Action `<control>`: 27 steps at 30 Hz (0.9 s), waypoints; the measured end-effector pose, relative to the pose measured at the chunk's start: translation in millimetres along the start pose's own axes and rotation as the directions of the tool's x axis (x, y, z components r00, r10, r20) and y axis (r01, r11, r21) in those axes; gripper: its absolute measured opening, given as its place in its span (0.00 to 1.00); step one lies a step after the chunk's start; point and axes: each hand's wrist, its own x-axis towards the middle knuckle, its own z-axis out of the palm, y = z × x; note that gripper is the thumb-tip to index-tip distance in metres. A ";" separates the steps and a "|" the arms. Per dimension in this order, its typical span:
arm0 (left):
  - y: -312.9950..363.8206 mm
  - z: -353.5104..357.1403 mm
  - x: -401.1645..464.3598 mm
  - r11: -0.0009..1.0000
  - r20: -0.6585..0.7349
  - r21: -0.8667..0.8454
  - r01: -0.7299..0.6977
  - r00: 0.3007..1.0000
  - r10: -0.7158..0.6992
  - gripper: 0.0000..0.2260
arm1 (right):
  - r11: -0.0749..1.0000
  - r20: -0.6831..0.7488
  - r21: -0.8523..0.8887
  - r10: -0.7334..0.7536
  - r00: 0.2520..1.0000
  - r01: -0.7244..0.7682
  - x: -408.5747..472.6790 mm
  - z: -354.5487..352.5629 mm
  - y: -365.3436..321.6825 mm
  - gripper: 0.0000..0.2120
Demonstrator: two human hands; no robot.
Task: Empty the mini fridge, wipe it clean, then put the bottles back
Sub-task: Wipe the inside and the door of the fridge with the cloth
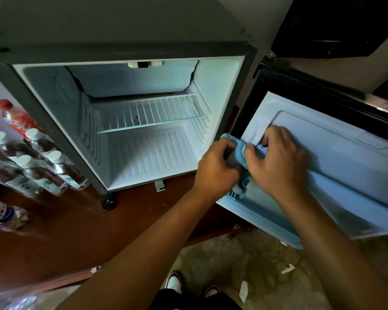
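Both hands' grip closed on the crumpled light-blue cloth [239, 153]: left hand [215, 168], right hand [276, 162], at the open white-lined fridge door [336, 157]. Clear plastic bottles [38, 166] stand beside the fridge. Risk: cloth bunched, wiping skips door-shelf corners.

The mini fridge [130, 121] stands open and unloaded, its white interior showing one wire shelf [148, 115], with its door [336, 157] swung fully out to the right. A light blue cloth [239, 153] is bunched against the door's inner liner near the hinge edge. Five clear white-capped water bottles [35, 166] and one red-labelled bottle [16, 119] stand grouped just left of the cabinet.
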 end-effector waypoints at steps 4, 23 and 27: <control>-13.0 0.7 1.5 1.000 0.038 -0.014 0.024 0.999 -0.024 0.18 | 1.000 0.021 -0.016 0.007 1.000 -0.007 -0.2 0.6 0.7 0.13; -49.5 8.3 -6.7 0.987 0.117 0.083 0.139 0.982 -0.148 0.16 | 0.996 0.046 -0.084 0.011 0.999 -0.007 0.8 3.3 3.9 0.17; -26.6 7.6 -5.5 0.996 0.041 0.037 0.082 0.996 -0.083 0.17 | 0.996 0.031 -0.084 0.002 1.000 0.001 0.5 3.9 4.3 0.18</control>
